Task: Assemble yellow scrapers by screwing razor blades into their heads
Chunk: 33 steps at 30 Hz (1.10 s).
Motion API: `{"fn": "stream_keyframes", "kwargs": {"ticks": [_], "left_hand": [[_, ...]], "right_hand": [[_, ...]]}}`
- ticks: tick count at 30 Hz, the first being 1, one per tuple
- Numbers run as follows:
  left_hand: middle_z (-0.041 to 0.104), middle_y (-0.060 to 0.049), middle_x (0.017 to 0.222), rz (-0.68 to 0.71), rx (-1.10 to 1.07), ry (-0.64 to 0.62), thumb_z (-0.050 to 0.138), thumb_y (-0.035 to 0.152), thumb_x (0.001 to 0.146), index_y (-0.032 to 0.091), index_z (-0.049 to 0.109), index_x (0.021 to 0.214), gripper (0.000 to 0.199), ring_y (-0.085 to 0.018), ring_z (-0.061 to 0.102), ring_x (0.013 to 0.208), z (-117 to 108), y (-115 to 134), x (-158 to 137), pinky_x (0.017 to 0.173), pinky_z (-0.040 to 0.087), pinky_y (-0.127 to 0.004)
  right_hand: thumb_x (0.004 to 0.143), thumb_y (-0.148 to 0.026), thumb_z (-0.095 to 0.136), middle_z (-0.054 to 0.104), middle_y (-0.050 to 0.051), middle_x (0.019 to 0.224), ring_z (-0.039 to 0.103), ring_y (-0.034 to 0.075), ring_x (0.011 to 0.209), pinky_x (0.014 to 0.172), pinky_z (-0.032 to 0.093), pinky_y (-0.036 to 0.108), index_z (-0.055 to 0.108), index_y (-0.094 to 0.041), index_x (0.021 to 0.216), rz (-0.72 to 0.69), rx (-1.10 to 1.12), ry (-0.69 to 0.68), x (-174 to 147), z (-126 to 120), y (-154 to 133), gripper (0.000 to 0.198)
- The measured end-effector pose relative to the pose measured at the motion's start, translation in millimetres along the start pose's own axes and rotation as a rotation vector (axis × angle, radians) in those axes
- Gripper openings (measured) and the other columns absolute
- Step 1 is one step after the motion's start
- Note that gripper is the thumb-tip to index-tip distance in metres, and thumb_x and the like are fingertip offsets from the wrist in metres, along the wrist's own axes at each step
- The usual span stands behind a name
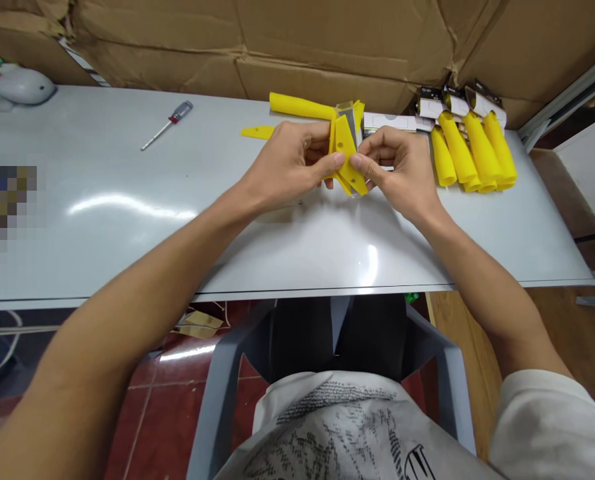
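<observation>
My left hand grips a bundle of flat yellow plastic pieces with small holes, its thumb pressed on the front piece. From the other side, my right hand pinches the right edge of the same bundle between thumb and fingers. A strip of clear plastic, perhaps a packet, shows behind and around the pieces; how they lie in it I cannot tell. A yellow tube lies on the table behind the left hand. Another flat yellow piece lies beside that hand, partly covered by it.
Several yellow tubes with packaging cards lie at the right. A white box is behind my right hand. A screwdriver lies left of centre on the white table. Cardboard stands along the back edge.
</observation>
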State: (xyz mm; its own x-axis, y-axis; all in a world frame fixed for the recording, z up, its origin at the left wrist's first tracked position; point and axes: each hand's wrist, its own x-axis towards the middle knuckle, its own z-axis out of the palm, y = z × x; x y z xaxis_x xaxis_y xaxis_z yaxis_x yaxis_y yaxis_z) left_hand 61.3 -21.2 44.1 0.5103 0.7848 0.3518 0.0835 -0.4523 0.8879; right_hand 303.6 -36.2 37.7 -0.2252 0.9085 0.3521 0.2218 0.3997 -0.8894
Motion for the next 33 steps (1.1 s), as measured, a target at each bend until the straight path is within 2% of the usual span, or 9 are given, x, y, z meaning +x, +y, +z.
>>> {"fn": "stream_keyframes", "kwargs": {"ticks": [3,10,14,18,21,25,29,33], "left_hand": [[0.088,-0.009,0.105,0.019,0.027,0.02,0.107,0.071,0.096,0.026,0.088,0.109,0.051,-0.034,0.087,0.1,0.5,0.2,-2.5,0.083,0.074,-0.045],[0.086,-0.008,0.099,0.013,0.023,0.005,0.097,0.075,0.104,0.027,0.089,0.106,0.049,-0.029,0.082,0.084,0.2,-1.0,-0.2,0.075,0.069,-0.042],[0.086,-0.007,0.099,0.001,0.037,0.017,0.108,0.065,0.096,0.026,0.09,0.11,0.045,-0.03,0.084,0.091,-0.7,1.7,-0.4,0.082,0.071,-0.043],[0.087,-0.006,0.099,-0.018,0.013,-0.021,0.108,0.073,0.094,0.028,0.089,0.107,0.05,-0.031,0.085,0.093,-1.3,5.8,-0.1,0.082,0.074,-0.046],[0.088,-0.006,0.099,0.008,0.008,-0.061,0.104,0.08,0.096,0.03,0.088,0.109,0.054,-0.031,0.084,0.095,-1.0,5.9,1.4,0.082,0.075,-0.046],[0.086,-0.003,0.098,0.01,0.01,-0.039,0.108,0.075,0.095,0.032,0.088,0.108,0.05,-0.028,0.083,0.09,-0.7,5.9,1.6,0.082,0.075,-0.047],[0.088,-0.005,0.103,0.019,0.032,-0.024,0.104,0.073,0.099,0.031,0.089,0.104,0.045,-0.027,0.085,0.086,-1.0,11.2,-1.1,0.082,0.076,-0.049],[0.09,-0.007,0.102,-0.008,-0.021,-0.001,0.11,0.063,0.095,0.029,0.088,0.107,0.042,-0.029,0.086,0.084,0.9,14.0,-2.0,0.079,0.077,-0.047]], "right_hand": [[0.075,-0.103,0.1,0.083,0.003,0.091,0.068,0.017,0.075,0.065,0.059,0.037,0.073,-0.027,0.091,0.011,0.002,-0.011,-1.0,0.2,0.7,0.082],[0.074,-0.094,0.108,0.081,0.002,0.089,0.076,0.021,0.077,0.062,0.068,0.039,0.07,-0.028,0.1,0.065,0.102,-0.114,-3.2,-5.3,-1.9,0.08],[0.072,-0.1,0.105,0.079,0.001,0.086,0.069,0.015,0.07,0.057,0.063,0.033,0.068,-0.027,0.099,0.045,0.082,-0.104,1.5,-5.1,-0.1,0.086],[0.072,-0.104,0.101,0.076,0.0,0.081,0.07,0.015,0.07,0.057,0.062,0.032,0.065,-0.028,0.098,0.035,0.091,-0.145,4.4,-5.9,0.5,0.089],[0.075,-0.099,0.104,0.078,0.0,0.085,0.075,0.019,0.076,0.058,0.064,0.036,0.065,-0.029,0.097,0.02,0.059,-0.126,2.4,-6.9,-3.9,0.083],[0.076,-0.091,0.108,0.077,0.001,0.087,0.073,0.02,0.076,0.06,0.064,0.039,0.067,-0.03,0.091,-0.024,0.003,-0.075,-1.0,-7.5,-11.4,0.075],[0.09,-0.095,0.096,0.081,0.002,0.093,0.077,0.019,0.079,0.065,0.068,0.038,0.072,-0.027,0.096,-0.025,0.006,-0.068,-2.7,-8.5,-15.8,0.072],[0.088,-0.099,0.094,0.082,0.003,0.089,0.075,0.019,0.072,0.062,0.068,0.037,0.075,-0.027,0.094,-0.068,-0.037,-0.047,-4.5,-7.7,-15.8,0.075]]}}
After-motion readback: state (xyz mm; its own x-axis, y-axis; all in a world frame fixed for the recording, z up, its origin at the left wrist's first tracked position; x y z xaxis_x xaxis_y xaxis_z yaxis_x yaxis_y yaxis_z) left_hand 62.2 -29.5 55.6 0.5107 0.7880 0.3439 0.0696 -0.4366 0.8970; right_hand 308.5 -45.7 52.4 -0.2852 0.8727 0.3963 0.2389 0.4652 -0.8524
